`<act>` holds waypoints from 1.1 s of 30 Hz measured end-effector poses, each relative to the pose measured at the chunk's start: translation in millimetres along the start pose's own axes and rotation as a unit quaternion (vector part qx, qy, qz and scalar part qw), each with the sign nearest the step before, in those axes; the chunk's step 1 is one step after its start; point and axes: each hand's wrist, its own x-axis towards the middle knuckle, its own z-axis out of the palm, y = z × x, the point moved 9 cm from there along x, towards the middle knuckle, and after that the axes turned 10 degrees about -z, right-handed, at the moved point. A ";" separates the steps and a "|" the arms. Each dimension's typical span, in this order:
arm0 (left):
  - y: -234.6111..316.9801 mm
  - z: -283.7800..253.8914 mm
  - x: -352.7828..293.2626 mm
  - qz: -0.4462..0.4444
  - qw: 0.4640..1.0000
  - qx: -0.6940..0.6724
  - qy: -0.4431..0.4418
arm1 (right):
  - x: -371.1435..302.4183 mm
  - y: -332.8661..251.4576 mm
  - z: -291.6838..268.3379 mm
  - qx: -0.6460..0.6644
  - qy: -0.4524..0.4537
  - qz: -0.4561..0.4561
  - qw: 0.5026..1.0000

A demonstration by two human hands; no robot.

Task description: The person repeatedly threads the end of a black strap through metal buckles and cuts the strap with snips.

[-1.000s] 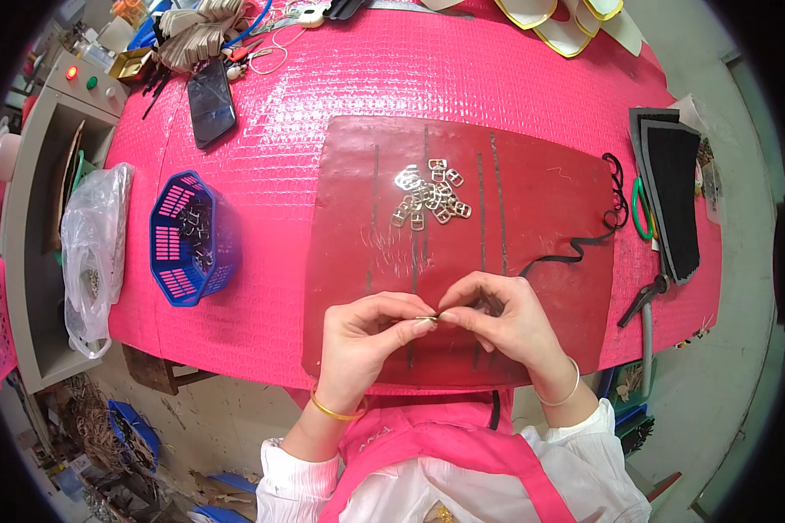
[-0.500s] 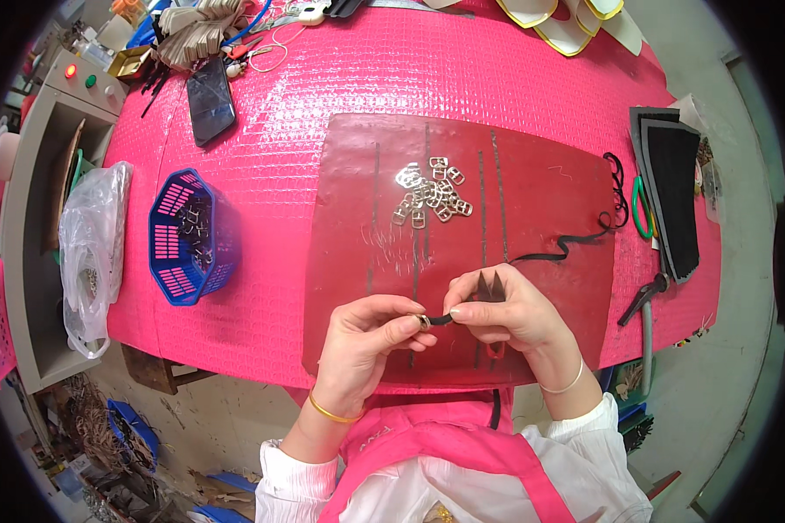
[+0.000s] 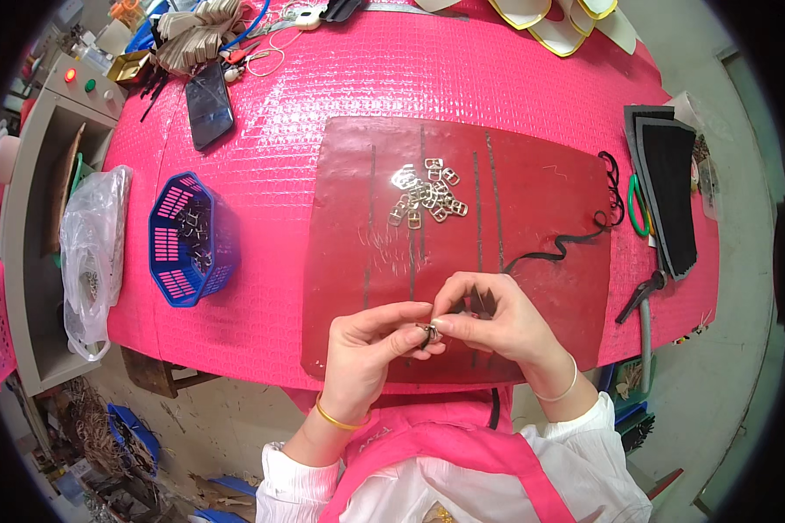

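Observation:
My left hand (image 3: 363, 342) pinches a small metal buckle (image 3: 428, 331) with a short black strap at it, between thumb and fingers. At the same spot the thumb and forefinger of my right hand (image 3: 516, 321) are closed on the strap's end. Dark-bladed snips (image 3: 482, 303) are tucked in my right hand, blades pointing away from me. Both hands are just above the near part of a dark red mat (image 3: 349, 288). Farther up the mat lies a pile of silver buckles (image 3: 429, 196). A long black strap (image 3: 549, 255) runs curling from near my right hand to the mat's right edge.
A blue basket (image 3: 159, 248) holding small metal pieces stands left on the pink table (image 3: 270, 218). Beyond it lies a phone (image 3: 209, 106). At the right are black sheets (image 3: 667, 192), green-handled scissors (image 3: 638, 207) and a dark clamp-like tool (image 3: 641, 296). A plastic bag (image 3: 92, 253) hangs far left.
My right fingers have come leftward to meet my left fingertips. The black strap that stretched between my hands is now bunched at the buckle. The snips have tilted inside my right hand.

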 end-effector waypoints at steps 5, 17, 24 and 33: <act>19.1 11.0 -9.4 0.111 0.981 0.156 0.036 | -20.4 -53.8 -6.0 -0.296 0.124 -0.270 0.908; 15.3 13.0 -7.4 0.105 0.982 0.136 0.082 | -27.9 -46.6 3.1 -0.280 0.079 -0.222 0.931; 19.3 20.3 -9.6 0.139 0.963 0.214 0.086 | -26.9 -55.5 1.7 -0.360 0.126 -0.257 0.888; 9.3 14.7 1.1 0.091 0.992 0.057 0.064 | -34.0 -29.4 -16.1 -0.156 0.188 -0.180 0.953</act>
